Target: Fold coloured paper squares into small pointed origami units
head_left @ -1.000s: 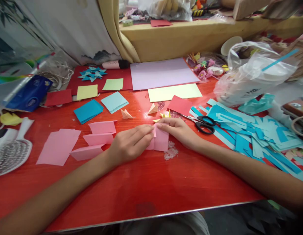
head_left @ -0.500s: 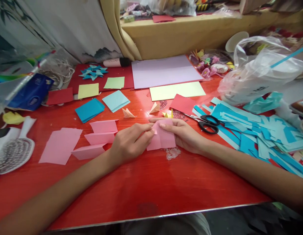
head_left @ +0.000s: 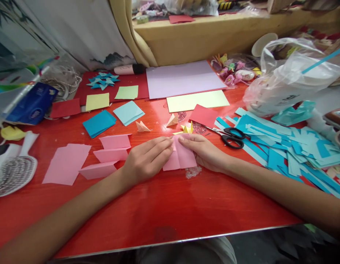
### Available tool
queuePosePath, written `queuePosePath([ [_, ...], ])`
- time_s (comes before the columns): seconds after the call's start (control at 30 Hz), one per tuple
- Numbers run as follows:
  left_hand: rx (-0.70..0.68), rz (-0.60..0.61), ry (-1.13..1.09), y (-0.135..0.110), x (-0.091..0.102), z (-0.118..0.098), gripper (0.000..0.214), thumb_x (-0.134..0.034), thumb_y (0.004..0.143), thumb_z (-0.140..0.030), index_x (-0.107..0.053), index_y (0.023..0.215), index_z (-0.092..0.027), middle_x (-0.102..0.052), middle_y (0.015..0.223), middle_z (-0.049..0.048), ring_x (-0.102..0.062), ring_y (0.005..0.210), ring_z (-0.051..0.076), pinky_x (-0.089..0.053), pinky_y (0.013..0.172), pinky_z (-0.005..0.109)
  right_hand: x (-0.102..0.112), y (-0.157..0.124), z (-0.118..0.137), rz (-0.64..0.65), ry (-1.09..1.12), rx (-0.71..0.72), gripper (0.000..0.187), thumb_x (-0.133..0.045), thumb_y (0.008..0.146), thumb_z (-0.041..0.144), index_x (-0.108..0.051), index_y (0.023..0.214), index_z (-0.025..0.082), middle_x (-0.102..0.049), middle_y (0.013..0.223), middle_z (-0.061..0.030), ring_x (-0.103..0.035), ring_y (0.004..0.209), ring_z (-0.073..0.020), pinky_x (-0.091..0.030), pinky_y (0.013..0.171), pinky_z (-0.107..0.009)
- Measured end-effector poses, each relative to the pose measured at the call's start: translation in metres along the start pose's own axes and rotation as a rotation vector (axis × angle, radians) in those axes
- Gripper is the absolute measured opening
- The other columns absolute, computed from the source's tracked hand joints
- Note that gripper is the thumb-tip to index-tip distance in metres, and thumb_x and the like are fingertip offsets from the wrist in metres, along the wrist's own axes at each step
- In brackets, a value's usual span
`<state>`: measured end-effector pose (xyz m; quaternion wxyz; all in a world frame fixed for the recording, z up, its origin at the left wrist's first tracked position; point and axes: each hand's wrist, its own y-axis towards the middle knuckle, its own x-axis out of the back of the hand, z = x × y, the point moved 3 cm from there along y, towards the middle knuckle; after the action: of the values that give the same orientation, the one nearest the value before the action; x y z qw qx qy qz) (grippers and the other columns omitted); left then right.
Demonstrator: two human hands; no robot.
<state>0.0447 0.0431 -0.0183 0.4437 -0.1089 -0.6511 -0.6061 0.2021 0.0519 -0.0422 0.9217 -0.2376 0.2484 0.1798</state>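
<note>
The pink sheet, with a crease down it, is over the bench, left of the scissors. The left hand pinches its left side, fingers close together; the right hand grips its upper right, thumb in front. Folded pink papers lie far left of the scissors, blue strips mostly right, a red square by their tips.

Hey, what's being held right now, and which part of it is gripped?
A creased pink paper, held by both hands: the left hand at its upper left side, the right hand at its upper right.
</note>
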Motion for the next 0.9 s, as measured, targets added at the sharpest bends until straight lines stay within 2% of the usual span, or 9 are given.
queuePosePath([
  [0.27, -0.002, 0.041, -0.030, -0.0017, -0.0020, -0.0005, 0.020, -0.057, 0.080, -0.011, -0.059, 0.100, -0.015, -0.068, 0.103, 0.0080, -0.062, 0.104, 0.020, -0.055, 0.087, 0.030, 0.0018, 0.0024, -0.0030, 0.112, -0.020, 0.069, 0.019, -0.054, 0.087, 0.025, -0.065, 0.099, 0.016, -0.069, 0.086, -0.0046, -0.064, 0.071, -0.0105, -0.051, 0.072, -0.024],
  [0.5, -0.006, 0.052, -0.045, -0.0024, -0.0039, 0.0003, 0.017, -0.057, 0.081, -0.011, -0.059, 0.098, -0.015, -0.067, 0.103, 0.0077, -0.061, 0.105, 0.020, -0.055, 0.087, 0.031, 0.0017, 0.0026, -0.0022, 0.113, 0.004, 0.062, 0.021, -0.054, 0.086, 0.025, -0.065, 0.102, 0.017, -0.069, 0.088, -0.0045, -0.065, 0.077, -0.0113, -0.051, 0.074, -0.024],
  [0.7, 0.004, 0.047, -0.075, 0.0026, -0.0033, -0.0004, 0.015, -0.059, 0.078, -0.010, -0.059, 0.093, -0.014, -0.067, 0.098, 0.0076, -0.062, 0.099, 0.019, -0.055, 0.084, 0.029, 0.0020, 0.0014, 0.0008, 0.084, -0.042, 0.050, 0.032, -0.056, 0.084, 0.023, -0.056, 0.116, 0.019, -0.067, 0.099, -0.0056, -0.064, 0.083, -0.0134, -0.050, 0.079, -0.029],
  [0.8, 0.052, 0.044, -0.111, 0.0065, -0.0029, -0.0002, 0.008, -0.057, 0.080, -0.013, -0.059, 0.087, -0.015, -0.066, 0.092, 0.0067, -0.062, 0.094, 0.019, -0.056, 0.079, 0.029, 0.0029, 0.0018, 0.0018, 0.095, -0.087, 0.049, 0.046, -0.061, 0.079, 0.016, -0.050, 0.123, 0.022, -0.066, 0.099, -0.0040, -0.063, 0.080, -0.0134, -0.051, 0.076, -0.029],
  [0.9, 0.114, 0.049, -0.136, 0.0067, -0.0033, 0.0018, 0.008, -0.055, 0.080, -0.015, -0.060, 0.087, -0.015, -0.063, 0.097, 0.0092, -0.061, 0.092, 0.018, -0.055, 0.074, 0.029, 0.0031, 0.0021, 0.0026, 0.085, -0.097, 0.076, 0.051, -0.062, 0.076, 0.012, -0.048, 0.123, 0.023, -0.065, 0.099, -0.0036, -0.063, 0.082, -0.0137, -0.051, 0.075, -0.029],
])
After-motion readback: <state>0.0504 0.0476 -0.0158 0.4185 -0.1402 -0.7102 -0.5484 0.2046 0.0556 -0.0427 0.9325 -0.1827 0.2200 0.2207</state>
